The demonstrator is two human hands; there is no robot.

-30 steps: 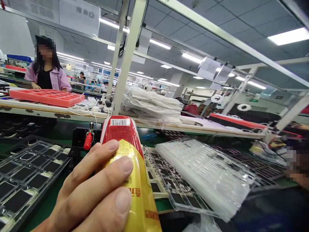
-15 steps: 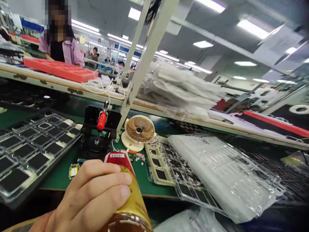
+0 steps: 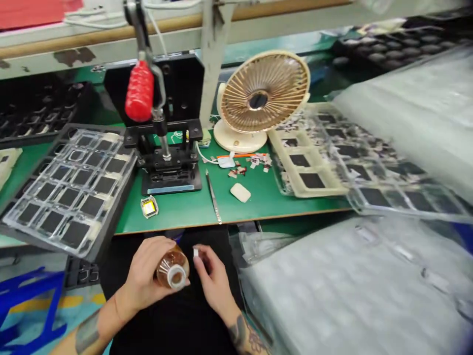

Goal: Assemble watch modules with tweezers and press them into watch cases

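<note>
Green benchtop point(image 3: 181, 211): flat, with a brown front edge point(image 3: 258, 219).
Left end: dark tray point(image 3: 107, 229) under a clear compartmented tray point(image 3: 42, 234), overhanging that edge.
Black fixture point(image 3: 168, 170): upright, with red handle point(image 3: 139, 91); small yellow-centred case point(image 3: 149, 207) just in front.
Beige fan point(image 3: 258, 101): on its round base point(image 3: 238, 142), right of the fixture.
Nearer the edge: tweezers point(image 3: 213, 197), pale rounded block point(image 3: 240, 192).
Right: cream tray point(image 3: 325, 191) beside another clear tray point(image 3: 396, 198).

Left hand point(image 3: 150, 271) and bottle point(image 3: 173, 267) lowered over lap point(image 3: 177, 325); right hand point(image 3: 213, 278) now in view, pinching small white piece point(image 3: 195, 252).
</note>
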